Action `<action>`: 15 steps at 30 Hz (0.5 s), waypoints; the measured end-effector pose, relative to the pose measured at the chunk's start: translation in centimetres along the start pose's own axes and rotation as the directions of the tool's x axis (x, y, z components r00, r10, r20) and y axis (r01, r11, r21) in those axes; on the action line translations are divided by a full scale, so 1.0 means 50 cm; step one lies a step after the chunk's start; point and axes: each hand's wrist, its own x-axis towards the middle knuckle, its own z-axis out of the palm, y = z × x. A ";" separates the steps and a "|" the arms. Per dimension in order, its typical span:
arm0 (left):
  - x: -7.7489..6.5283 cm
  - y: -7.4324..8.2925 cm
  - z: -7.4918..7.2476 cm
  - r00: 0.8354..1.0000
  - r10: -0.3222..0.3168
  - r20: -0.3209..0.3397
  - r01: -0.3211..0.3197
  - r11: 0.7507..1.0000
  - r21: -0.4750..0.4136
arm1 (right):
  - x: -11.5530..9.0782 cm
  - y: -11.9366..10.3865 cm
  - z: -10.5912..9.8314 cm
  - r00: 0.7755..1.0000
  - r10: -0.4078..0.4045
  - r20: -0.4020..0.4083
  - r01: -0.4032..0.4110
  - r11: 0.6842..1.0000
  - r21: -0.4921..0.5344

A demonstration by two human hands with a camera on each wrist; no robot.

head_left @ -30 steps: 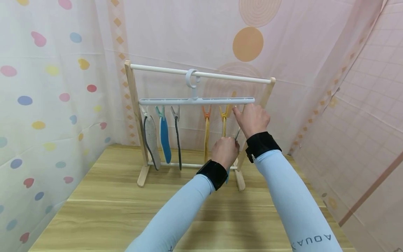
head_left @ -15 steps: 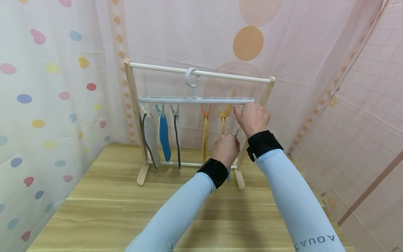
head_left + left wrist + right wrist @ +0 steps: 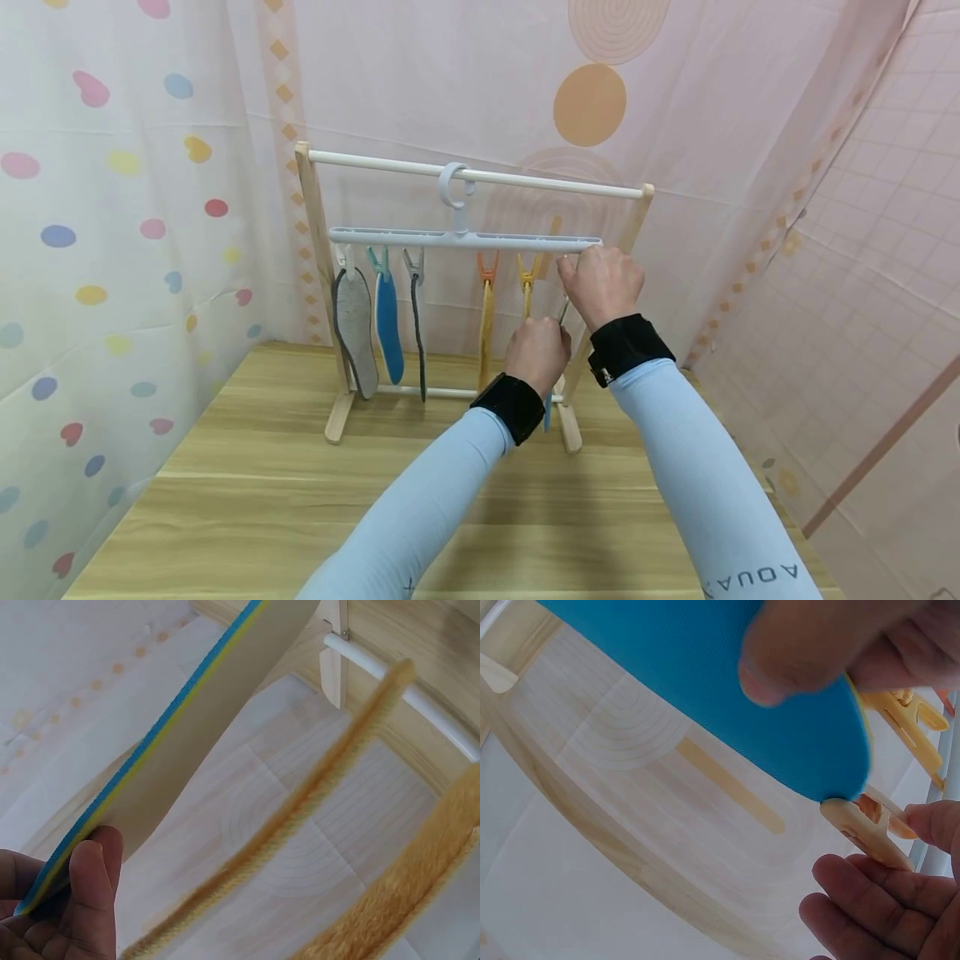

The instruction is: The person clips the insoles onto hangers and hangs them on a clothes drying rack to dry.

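My left hand [image 3: 537, 358] pinches a blue insole [image 3: 705, 660] between thumb and fingers. In the left wrist view the insole shows its blue-and-yellow edge and pale underside. My right hand [image 3: 602, 283], at the right end of a light-blue hanger [image 3: 465, 241], pinches the handles of a pale-orange clothespin [image 3: 866, 829]. The insole's rounded end meets the clothespin's jaws in the right wrist view; how deep it sits between them I cannot tell. Two furry tan insoles [image 3: 486, 333] hang left of my hands from an orange clip [image 3: 488, 271] and a yellow clip [image 3: 528, 271].
The hanger hooks over the white top rod [image 3: 390, 166] of a wooden rack standing on a wood-grain table [image 3: 225, 500]. On its left half hang a grey insole [image 3: 356, 325], a blue insole [image 3: 387, 325] and a dark-edged insole [image 3: 417, 342]. Patterned curtains [image 3: 450, 75] surround the table.
The hanger's right end has dipped slightly, and its hanging insoles have shifted a little left. The grey insole has turned to show more of its face. Both hands stay almost in place.
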 end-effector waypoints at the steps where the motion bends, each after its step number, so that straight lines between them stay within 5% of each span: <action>1: 0.001 0.001 -0.001 1.000 0.001 -0.002 -0.001 1.000 0.002 | 0.000 0.000 0.000 1.000 -0.002 0.002 0.002 1.000 -0.001; 15: 0.013 0.020 -0.016 1.000 0.001 0.009 -0.001 1.000 -0.007 | -0.005 0.000 -0.008 1.000 -0.002 0.022 0.002 1.000 0.015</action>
